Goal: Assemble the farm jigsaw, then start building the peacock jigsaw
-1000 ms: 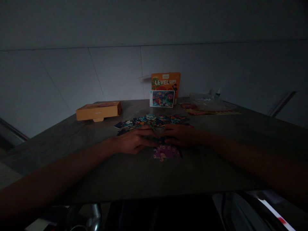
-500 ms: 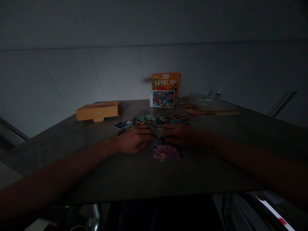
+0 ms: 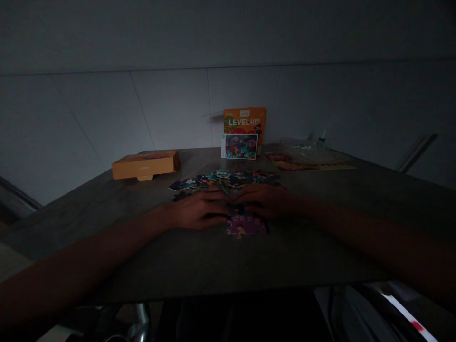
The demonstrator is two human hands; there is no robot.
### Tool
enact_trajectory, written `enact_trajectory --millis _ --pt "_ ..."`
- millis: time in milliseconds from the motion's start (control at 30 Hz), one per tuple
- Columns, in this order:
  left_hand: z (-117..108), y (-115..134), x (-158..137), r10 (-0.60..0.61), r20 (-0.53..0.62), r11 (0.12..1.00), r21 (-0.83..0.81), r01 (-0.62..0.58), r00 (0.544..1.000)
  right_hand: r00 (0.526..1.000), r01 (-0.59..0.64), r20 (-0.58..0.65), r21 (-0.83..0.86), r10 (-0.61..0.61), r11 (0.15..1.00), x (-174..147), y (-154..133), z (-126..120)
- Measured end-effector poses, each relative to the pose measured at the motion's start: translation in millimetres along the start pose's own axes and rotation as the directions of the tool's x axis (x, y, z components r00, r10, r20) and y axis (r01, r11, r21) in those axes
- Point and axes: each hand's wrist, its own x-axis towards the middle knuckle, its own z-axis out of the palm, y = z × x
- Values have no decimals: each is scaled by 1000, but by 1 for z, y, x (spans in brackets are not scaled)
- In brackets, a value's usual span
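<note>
Several joined jigsaw puzzle pieces (image 3: pixel 246 225), purple with pale rings and a darker upper part, lie flat on the table between my hands. My left hand (image 3: pixel 199 209) reaches in from the left, its fingers stretched and apart, the tips at the upper left edge of the joined pieces. From the right, my right hand (image 3: pixel 265 202) rests over their upper right part with fingers extended. The fingertips of both hands almost meet. Just beyond the hands spreads a heap of loose puzzle pieces (image 3: pixel 228 178), partly covered by my fingers. Dim light hides fine detail at the fingertips.
An orange box (image 3: pixel 244 118) marked "LEVEL UP!" stands against the wall, a picture card (image 3: pixel 239 146) leaning before it. At left lies an orange box part (image 3: pixel 146 166). A printed sheet (image 3: pixel 292 164) and clear plastic bag (image 3: pixel 306 149) lie at right on the grey table (image 3: pixel 199 266).
My left hand has slid slightly right, its fingertips closer to the joined pieces and to my right hand. My right fingers have shifted slightly left. The joined pieces stay in about the same place.
</note>
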Motion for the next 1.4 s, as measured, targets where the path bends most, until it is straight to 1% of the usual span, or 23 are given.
enact_trajectory --millis 133,233,300,367,467,533,600,733,800,867,967,1167,1267,1400 --pt "1 -1 -1 19 -21 1000 -21 -19 1000 997 77 -36 64 -75 995 1 2 3" --pt "0 0 -1 19 -28 999 -29 -20 999 995 94 -39 88 -91 992 3 2 3" --pt "-2 2 -1 30 -13 999 -25 -30 999 995 102 -32 103 -99 989 4 1 2" --pt "-4 4 0 41 8 999 -10 -41 999 996 84 -13 113 -83 990 5 -1 1" --pt "-6 6 0 43 34 999 2 -43 999 1000 8 24 124 -11 992 6 -3 1" --pt "-6 5 -1 38 32 999 1 -38 999 998 -45 39 137 40 990 6 -3 2" --pt "-5 5 -1 32 20 999 -6 -32 999 997 -70 39 159 65 985 5 -3 3" --pt "-6 7 -1 18 29 1000 -16 -17 999 998 -67 3 217 68 974 5 -3 6" --pt "-6 9 0 9 44 1000 -10 -9 999 997 -64 -19 221 70 973 5 -4 6" --pt "-7 10 0 -8 44 1000 -7 8 999 998 -31 -52 205 43 978 5 -5 5" --pt "-7 11 0 -15 21 1000 -4 15 1000 996 5 -87 175 11 985 4 -5 2" --pt "-7 13 1 4 -25 1000 15 -3 1000 995 17 -104 174 1 985 1 -2 0" --pt "-7 14 2 -1 -32 1000 13 2 999 987 16 -159 190 15 982 0 -3 1" --pt "-7 12 0 -7 -25 1000 -5 7 1000 969 -43 -215 328 119 944 0 -7 1"
